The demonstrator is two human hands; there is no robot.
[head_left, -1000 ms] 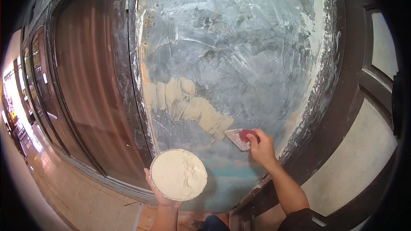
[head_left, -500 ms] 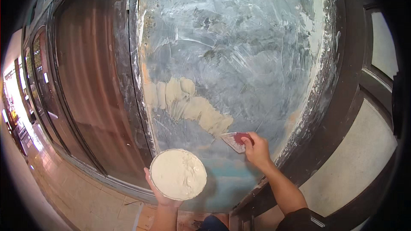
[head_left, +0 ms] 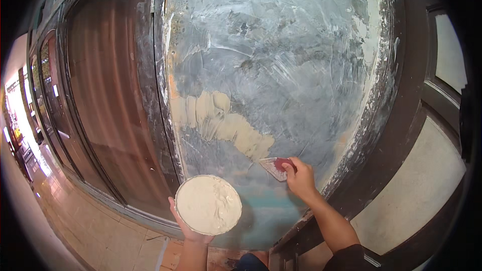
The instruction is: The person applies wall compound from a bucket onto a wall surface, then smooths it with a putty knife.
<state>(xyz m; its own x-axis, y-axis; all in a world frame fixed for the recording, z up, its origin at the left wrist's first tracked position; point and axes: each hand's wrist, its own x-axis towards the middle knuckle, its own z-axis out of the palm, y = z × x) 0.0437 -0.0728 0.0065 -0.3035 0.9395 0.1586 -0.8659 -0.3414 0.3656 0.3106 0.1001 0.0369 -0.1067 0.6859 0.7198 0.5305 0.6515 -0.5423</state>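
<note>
- Putty knife (head_left: 275, 166) with red handle pinched in right hand (head_left: 300, 179), blade pressed flat to blue-grey wall panel (head_left: 281, 70), just below-right of cream filler patch (head_left: 221, 123).
- Round pan of cream filler (head_left: 208, 204) cupped from beneath by left hand (head_left: 188, 230), fingers curled round rim, left of and below knife.
- Dark wooden door frame (head_left: 396, 120) right of knife hand.

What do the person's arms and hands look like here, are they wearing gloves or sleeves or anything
Both hands are bare, with no gloves. The left hand and its forearm show no sleeve, watch or band in the visible part. The right hand is bare too, and its forearm stays uncovered up to a dark, black-looking short sleeve at the lower edge of the picture. No rings or markings can be made out.
</note>
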